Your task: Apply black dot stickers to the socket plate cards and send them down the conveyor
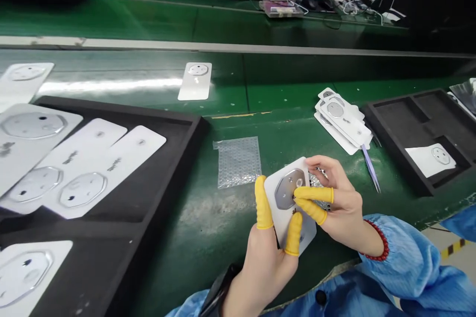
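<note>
Left hand (pixel 266 270) and right hand (pixel 340 208), yellow-cotted fingers closed in a firm pinch, hold a white backing card (pixel 274 198) at six o'clock over the green bench mat (pixel 201 237); it appears light and apt to flex, so best taken by its edges, clear of the octagonal metallic dome (pixel 286 189).

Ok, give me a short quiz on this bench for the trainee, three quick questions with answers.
1. Which hand wears the red beaded bracelet: the left hand or the right hand?
2. True or false: the bubble-wrap bag lies inside the black foam tray.
3. How many yellow finger cots show on the hands holding the white card?

Key: 1. right hand; 2. false; 3. four.
</note>
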A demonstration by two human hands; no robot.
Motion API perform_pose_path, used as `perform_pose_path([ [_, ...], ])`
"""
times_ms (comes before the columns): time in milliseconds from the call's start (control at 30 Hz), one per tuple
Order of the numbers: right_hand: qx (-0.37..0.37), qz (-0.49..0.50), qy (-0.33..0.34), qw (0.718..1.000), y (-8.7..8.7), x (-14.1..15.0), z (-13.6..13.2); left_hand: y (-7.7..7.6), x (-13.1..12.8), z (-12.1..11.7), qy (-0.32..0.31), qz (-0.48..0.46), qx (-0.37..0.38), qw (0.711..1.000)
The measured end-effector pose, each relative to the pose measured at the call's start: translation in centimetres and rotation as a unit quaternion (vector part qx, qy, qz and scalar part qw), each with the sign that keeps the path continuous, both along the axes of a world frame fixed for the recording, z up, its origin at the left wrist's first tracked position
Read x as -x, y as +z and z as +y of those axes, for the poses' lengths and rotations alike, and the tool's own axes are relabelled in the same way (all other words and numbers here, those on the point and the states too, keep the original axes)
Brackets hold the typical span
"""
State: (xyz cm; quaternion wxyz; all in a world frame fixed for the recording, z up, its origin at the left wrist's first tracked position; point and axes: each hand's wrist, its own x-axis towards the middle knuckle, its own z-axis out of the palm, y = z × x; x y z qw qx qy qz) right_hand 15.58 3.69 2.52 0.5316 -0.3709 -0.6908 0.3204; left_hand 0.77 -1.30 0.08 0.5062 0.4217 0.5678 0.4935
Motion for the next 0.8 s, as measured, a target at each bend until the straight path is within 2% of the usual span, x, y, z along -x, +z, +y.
perform_pose_path([
  [100,0.005,-0.005,-0.011,1.0,-0.1,-0.4,-0.2,-0.2,0.1,-0.2,-0.045,0.053,-0.057,0.996],
  [267,0.049,-0.012,-0.025,0.998,0.3,-0.9,0.0,-0.3,0.1,-0.2,-0.059,0.142,-0.174,0.972],
  [367,0.132,0.023,0.035,0.99,0.8,-1.3,0.6,-0.3,0.3,-0.1,-0.059,0.208,-0.238,0.947],
  [467,0.248,0.093,0.131,0.955,1.3,-1.5,1.2,-0.2,0.4,0.0,-0.071,0.267,-0.285,0.918],
  [533,0.304,0.138,0.189,0.924,1.7,-1.6,1.3,-0.2,0.5,0.1,-0.082,0.293,-0.296,0.905],
  [600,0.328,0.164,0.218,0.904,2.0,-1.6,1.3,-0.1,0.4,0.1,-0.088,0.303,-0.292,0.903],
  [700,0.334,0.177,0.197,0.904,2.2,-1.6,1.0,-0.1,0.4,0.1,-0.098,0.283,-0.27,0.915],
  [800,0.339,0.184,0.149,0.911,2.2,-1.5,0.8,-0.2,0.4,0.1,-0.117,0.221,-0.232,0.94],
])
